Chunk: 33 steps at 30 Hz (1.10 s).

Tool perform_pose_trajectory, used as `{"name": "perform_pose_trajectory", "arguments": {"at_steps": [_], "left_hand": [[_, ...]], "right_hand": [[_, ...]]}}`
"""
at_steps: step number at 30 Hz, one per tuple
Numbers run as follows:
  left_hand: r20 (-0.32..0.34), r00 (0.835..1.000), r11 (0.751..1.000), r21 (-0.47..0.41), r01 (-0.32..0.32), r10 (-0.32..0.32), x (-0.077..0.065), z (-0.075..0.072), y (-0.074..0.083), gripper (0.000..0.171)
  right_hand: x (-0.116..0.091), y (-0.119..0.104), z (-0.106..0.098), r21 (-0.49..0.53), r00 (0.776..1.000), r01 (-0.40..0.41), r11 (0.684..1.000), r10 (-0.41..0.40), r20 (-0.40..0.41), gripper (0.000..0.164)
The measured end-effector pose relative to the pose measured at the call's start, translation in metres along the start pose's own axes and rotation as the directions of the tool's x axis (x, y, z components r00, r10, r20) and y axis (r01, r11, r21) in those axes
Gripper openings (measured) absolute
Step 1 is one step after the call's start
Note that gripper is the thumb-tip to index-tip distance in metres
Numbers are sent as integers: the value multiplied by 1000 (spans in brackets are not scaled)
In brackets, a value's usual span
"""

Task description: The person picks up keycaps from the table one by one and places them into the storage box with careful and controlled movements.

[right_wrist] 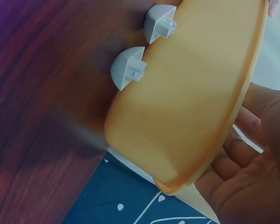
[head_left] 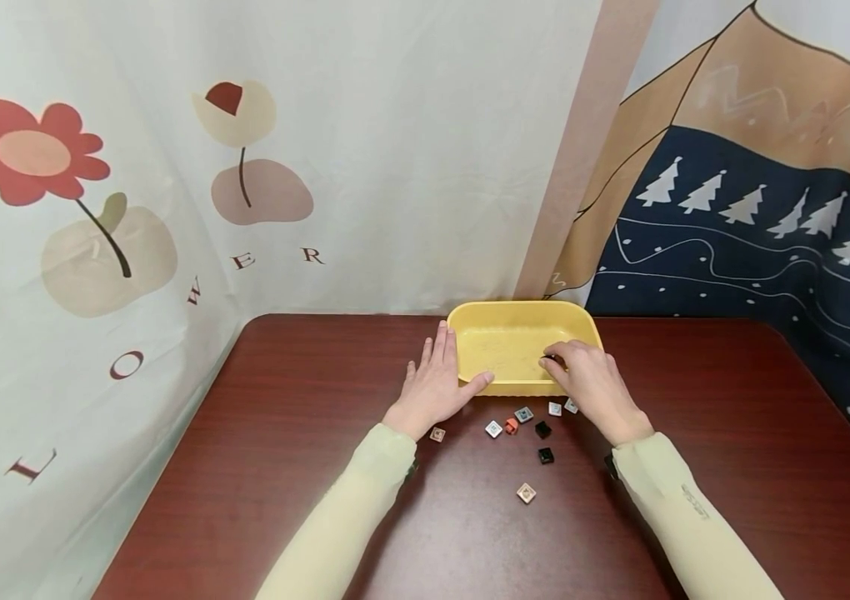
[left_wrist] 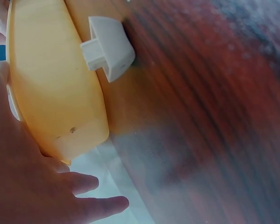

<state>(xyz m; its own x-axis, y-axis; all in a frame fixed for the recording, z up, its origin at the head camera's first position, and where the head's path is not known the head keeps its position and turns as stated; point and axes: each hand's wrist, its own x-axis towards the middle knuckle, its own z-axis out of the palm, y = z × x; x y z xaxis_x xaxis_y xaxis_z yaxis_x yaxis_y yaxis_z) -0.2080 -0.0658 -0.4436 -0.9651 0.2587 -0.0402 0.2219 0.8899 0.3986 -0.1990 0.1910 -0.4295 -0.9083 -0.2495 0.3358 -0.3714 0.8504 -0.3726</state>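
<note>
Black and small, the piece (head_left: 548,357) is pinched by the right hand (head_left: 593,379) at four o'clock of the yellow tray (head_left: 515,388); the left hand (head_left: 434,387), fingers stretched, touches the tray at eight. Probably light, stiff, slightly slippery: best gripped by opposite sides.

My sleeves (head_left: 342,527) cut off below, dark piece (head_left: 548,357) mostly hidden in my right hand (head_left: 593,382), sleeve print (head_left: 695,502) too small to read

Head view, we note: white cloth (head_left: 410,150), 2 flower prints (head_left: 33,152) at 10 o'clock; tan-and-navy landscape print (head_left: 770,250) with white trees (head_left: 742,207) at 2 o'clock; reddish-brown table (head_left: 455,550) at 6 o'clock.
</note>
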Motion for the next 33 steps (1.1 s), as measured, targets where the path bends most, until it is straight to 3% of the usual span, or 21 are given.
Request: {"name": "perform_pose_trajectory", "arguments": {"at_steps": [7, 21, 28, 33], "left_hand": [[2, 1000, 1000, -5, 1, -1, 0, 0, 0, 109], [-4, 1000, 1000, -9, -4, 4, 0, 0, 0, 109], [-3, 1000, 1000, -19, -9, 9, -1, -1, 1, 109], [-12, 1000, 1000, -22, -8, 8, -1, 0, 0, 108]], "right_hand": [[5, 0, 0, 4, 997, -46, 999, 45, 63, 21], [9, 0, 2, -12, 995, -60, 998, 61, 82, 22], [3, -2, 1, -39, 1000, -4, 999, 4, -20, 22], [-9, -7, -3, -74, 990, 56, 996, -65, -127, 24]]}}
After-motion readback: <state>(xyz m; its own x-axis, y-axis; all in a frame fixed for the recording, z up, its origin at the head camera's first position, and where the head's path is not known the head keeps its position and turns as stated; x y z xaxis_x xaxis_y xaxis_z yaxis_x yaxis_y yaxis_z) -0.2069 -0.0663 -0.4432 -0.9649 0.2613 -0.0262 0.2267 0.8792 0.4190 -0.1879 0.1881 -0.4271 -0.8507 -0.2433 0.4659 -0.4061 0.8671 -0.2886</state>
